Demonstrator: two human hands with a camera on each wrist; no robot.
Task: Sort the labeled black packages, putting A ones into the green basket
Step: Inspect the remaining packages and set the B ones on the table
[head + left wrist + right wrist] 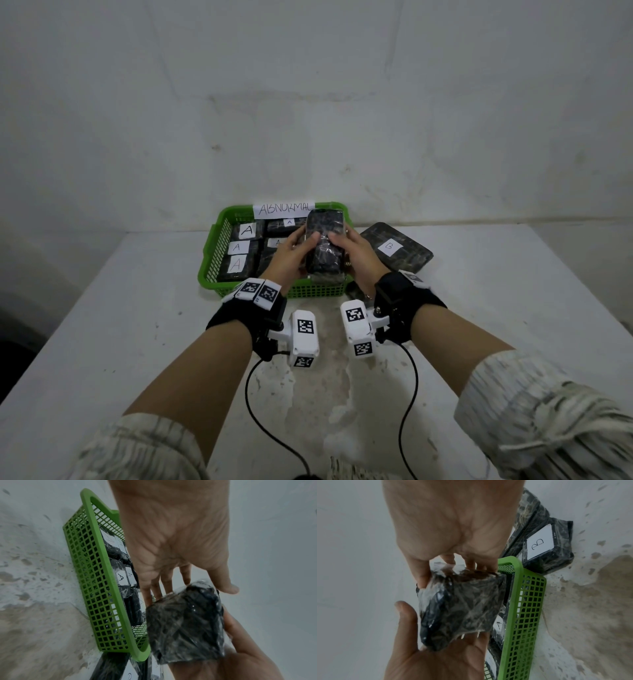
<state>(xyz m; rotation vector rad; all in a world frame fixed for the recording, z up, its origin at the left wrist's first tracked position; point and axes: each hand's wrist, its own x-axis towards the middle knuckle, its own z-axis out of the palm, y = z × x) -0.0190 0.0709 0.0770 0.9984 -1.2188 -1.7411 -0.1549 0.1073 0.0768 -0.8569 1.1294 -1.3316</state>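
On a stained white table (137, 325), a green basket (219, 253) tagged "ABNORMAL" holds A-labeled packages (241, 236). Right of the basket lies a B-labeled package (397, 248). Above the basket, left hand (291, 255) and right hand (356, 255) clasp one black wrapped package (323, 243), its label unseen.

A white paper sign (283, 207) on the back wall of the green basket (215, 254) says "ABNORMAL". Inside the basket lie black packs with white labels. Three labels (247, 230) in a row on the left side each say "A". A smaller one (289, 222) further back says "A" too. One more label is partly hidden by a hand, so its letter is not clear. To the right of the basket, a black pack (397, 247) on the table has a label that says "B".
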